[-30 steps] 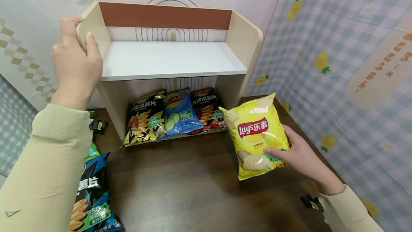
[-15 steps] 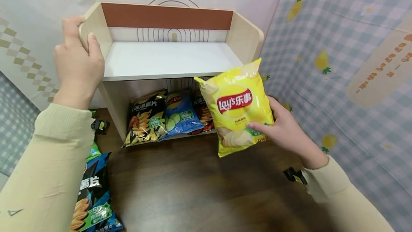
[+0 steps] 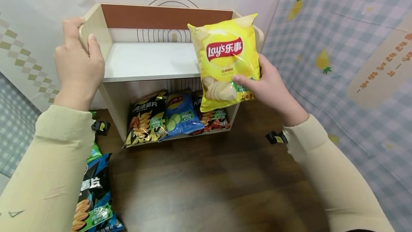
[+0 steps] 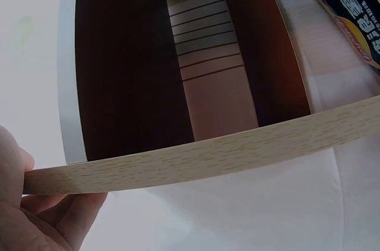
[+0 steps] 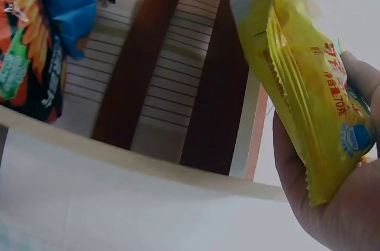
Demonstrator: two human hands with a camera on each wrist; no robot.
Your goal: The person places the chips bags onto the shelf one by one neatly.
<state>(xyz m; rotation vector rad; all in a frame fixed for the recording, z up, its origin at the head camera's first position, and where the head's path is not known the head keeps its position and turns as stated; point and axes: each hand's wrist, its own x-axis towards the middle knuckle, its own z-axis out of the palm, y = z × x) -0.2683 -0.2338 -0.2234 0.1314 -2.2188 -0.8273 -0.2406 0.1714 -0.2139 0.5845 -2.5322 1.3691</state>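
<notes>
Head view, from the left: my left hand grips the front edge of the left panel of the shelf, thumb against the inner face and fingers curled round the outside; the left wrist view shows this hold on the wooden edge too. Over on the right, my right hand has the yellow bag by its lower right side, thumb pressed on the printed front and the other fingers behind it. I have that bag raised in front of the right part of the shelf, its Lay's label facing me; I can't tell whether it touches the wood.

Below the white board, three bags lean in the lower compartment: a black bag at the left, a blue bag in the middle, and a red bag at the right, its top partly covered by the yellow bag.

On the brown tabletop, left of the shelf, lies a blue-black bag, partly behind my left sleeve, with a bit of a green bag just beyond it. The yellow bag blocks much of the shelf's right panel. Farther right hangs a checked cloth printed with pineapples.
</notes>
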